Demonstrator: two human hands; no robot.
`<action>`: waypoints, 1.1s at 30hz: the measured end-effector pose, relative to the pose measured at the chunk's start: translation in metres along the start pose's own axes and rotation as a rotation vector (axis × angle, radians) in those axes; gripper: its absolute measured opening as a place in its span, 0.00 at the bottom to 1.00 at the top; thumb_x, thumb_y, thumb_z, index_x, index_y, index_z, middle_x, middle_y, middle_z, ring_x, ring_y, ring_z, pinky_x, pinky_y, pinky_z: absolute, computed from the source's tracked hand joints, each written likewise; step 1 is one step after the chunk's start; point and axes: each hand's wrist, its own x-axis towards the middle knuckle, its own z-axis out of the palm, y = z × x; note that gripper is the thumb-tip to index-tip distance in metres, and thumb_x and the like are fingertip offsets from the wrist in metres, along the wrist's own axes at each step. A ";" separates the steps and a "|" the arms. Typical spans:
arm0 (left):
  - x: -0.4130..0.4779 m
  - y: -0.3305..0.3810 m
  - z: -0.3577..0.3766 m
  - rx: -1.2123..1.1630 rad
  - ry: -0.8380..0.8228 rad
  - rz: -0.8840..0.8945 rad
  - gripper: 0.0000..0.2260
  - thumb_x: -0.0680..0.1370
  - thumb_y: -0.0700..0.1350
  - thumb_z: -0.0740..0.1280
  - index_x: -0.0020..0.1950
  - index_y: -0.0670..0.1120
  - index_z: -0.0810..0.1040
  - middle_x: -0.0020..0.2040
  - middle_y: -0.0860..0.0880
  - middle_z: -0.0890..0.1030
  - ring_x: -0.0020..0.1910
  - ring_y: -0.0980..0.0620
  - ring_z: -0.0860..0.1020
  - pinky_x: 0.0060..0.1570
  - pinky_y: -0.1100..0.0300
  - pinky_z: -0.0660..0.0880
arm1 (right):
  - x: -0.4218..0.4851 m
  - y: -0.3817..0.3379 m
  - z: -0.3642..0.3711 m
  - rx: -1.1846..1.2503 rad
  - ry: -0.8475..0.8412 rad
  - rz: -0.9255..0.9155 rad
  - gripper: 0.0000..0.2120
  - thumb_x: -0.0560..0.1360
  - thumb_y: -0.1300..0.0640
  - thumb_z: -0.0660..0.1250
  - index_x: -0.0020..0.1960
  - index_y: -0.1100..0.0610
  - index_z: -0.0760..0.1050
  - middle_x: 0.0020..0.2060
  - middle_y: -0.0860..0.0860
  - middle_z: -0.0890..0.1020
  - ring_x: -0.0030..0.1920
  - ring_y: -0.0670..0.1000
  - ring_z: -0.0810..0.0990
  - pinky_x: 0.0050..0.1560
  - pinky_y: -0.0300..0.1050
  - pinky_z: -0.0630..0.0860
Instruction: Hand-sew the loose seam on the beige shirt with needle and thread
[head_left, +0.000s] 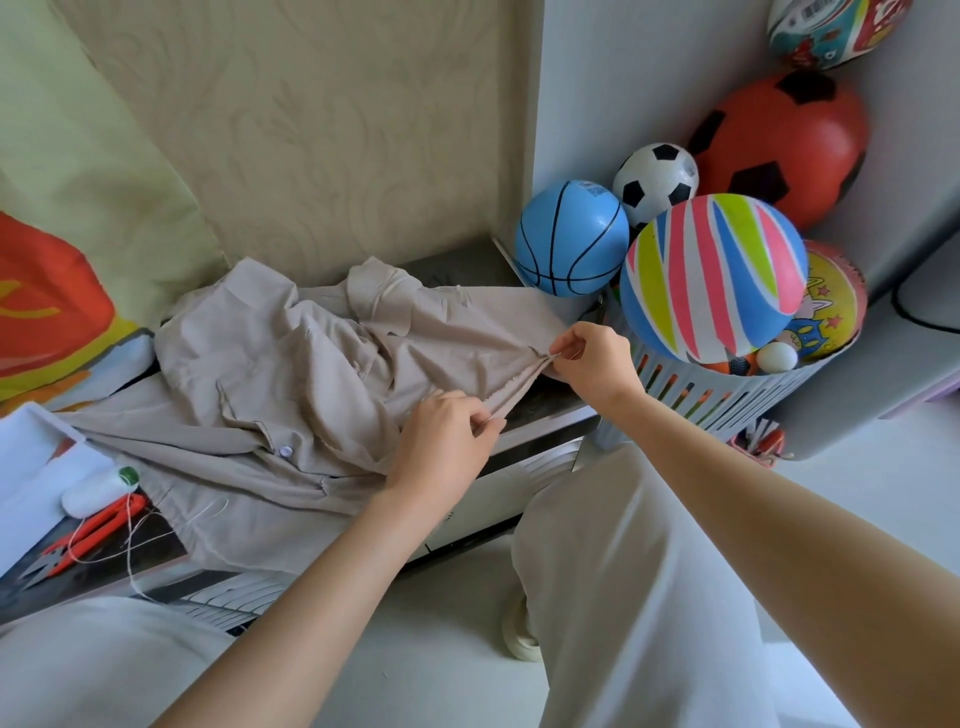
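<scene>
Shirt: crumpled beige fabric shirt (291, 374) lies on the low cabinet (550, 408).
Grip: my left hand (441, 441) and right hand (592, 364) each pinch its seam edge (522, 387) taut.
Risk: overpulling could widen the opening.

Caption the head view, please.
Left hand and right hand pinch an edge of the beige shirt; thread spool and red snips lie aside.

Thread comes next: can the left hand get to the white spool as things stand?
Probably yes. The spool lies uncovered beside the red snips, with only flat shirt between it and the left hand. That hand pinches the shirt's edge, so it must let go first.
</scene>
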 end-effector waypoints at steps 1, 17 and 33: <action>0.000 -0.001 -0.004 0.004 -0.011 0.007 0.10 0.76 0.46 0.69 0.38 0.42 0.82 0.37 0.50 0.76 0.42 0.51 0.73 0.40 0.62 0.64 | -0.001 0.001 0.001 -0.024 -0.009 -0.003 0.06 0.72 0.65 0.69 0.43 0.56 0.75 0.39 0.50 0.77 0.41 0.48 0.75 0.42 0.36 0.71; 0.002 -0.002 -0.013 0.014 -0.043 0.008 0.10 0.78 0.46 0.66 0.41 0.42 0.80 0.39 0.51 0.74 0.42 0.51 0.74 0.42 0.57 0.69 | -0.022 -0.034 0.001 -0.401 -0.423 -0.455 0.08 0.75 0.57 0.69 0.53 0.55 0.80 0.50 0.49 0.81 0.46 0.43 0.74 0.50 0.35 0.71; -0.013 -0.017 -0.029 0.302 -0.231 0.035 0.16 0.80 0.49 0.61 0.36 0.44 0.79 0.40 0.49 0.80 0.43 0.49 0.75 0.51 0.56 0.64 | -0.013 -0.021 0.004 -0.379 -0.276 -0.292 0.03 0.72 0.58 0.72 0.46 0.56 0.80 0.45 0.51 0.81 0.46 0.51 0.79 0.50 0.46 0.77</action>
